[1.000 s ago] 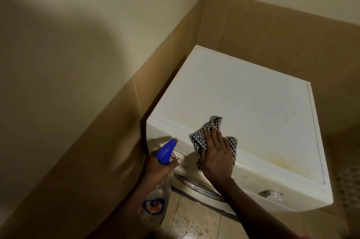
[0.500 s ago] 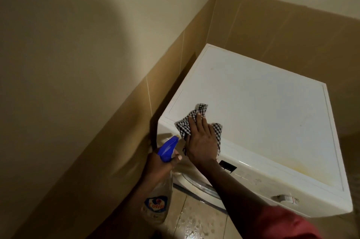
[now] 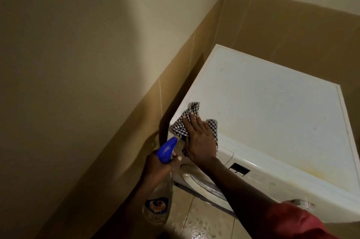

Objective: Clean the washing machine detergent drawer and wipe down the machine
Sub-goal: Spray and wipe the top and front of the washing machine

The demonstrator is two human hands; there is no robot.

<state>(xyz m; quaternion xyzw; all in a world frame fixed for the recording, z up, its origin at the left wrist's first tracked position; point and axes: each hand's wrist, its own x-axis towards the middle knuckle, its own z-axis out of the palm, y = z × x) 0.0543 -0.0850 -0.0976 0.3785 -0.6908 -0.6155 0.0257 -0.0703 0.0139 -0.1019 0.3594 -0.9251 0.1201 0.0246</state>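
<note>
A white washing machine (image 3: pixel 272 106) stands in a room corner, seen from above. My right hand (image 3: pixel 198 139) presses a black-and-white checked cloth (image 3: pixel 180 126) flat on the machine's front left top corner, fingers spread over it. My left hand (image 3: pixel 155 168) grips a clear spray bottle (image 3: pixel 158 205) with a blue trigger head (image 3: pixel 167 148), held just left of the machine's front. The detergent drawer front (image 3: pixel 226 155) sits shut under my right wrist, partly hidden by the arm.
A tiled wall (image 3: pixel 175 90) runs close along the machine's left side, with a dark narrow gap between them. Another wall stands behind. The display panel (image 3: pixel 239 169) and a dial (image 3: pixel 305 203) are on the front. The floor tiles (image 3: pixel 194 223) look wet.
My right hand has slid the cloth leftward along the front top edge to the left corner. The view has shifted, so the machine sits further right. The bottle stays in my left hand.
</note>
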